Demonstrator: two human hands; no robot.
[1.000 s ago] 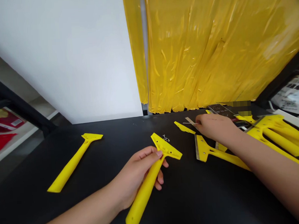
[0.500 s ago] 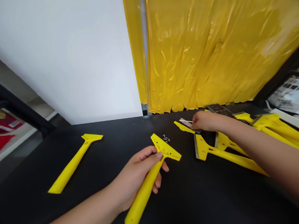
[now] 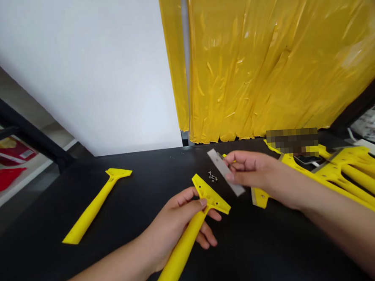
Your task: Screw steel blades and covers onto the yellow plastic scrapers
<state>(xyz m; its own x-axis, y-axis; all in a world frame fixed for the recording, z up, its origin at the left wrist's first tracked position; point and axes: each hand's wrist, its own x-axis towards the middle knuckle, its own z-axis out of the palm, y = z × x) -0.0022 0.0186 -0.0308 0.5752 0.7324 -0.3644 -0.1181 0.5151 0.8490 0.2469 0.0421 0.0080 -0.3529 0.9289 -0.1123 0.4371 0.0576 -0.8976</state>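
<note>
My left hand (image 3: 186, 217) is closed around the neck of a yellow scraper handle (image 3: 181, 253), its wide head pointing up and showing two screw holes. Pinched in my right hand (image 3: 246, 168) is a flat grey metal blade (image 3: 225, 172), held just above the table, to the right of that head and not touching it. Small screws and nuts (image 3: 212, 176) lie between the blade and the handle's head. Partly hidden under my right hand is a yellow scraper head (image 3: 260, 198) with a metal edge.
Another yellow handle (image 3: 94, 205) lies at the left of the black table (image 3: 118, 263). Several yellow scrapers (image 3: 350, 160) are piled at the right. A white panel (image 3: 107, 69) and yellow plastic sheeting (image 3: 249, 69) rise behind the table.
My right hand has picked up the grey blade from the table and brought it left and toward me. The left hand keeps its hold on the handle.
</note>
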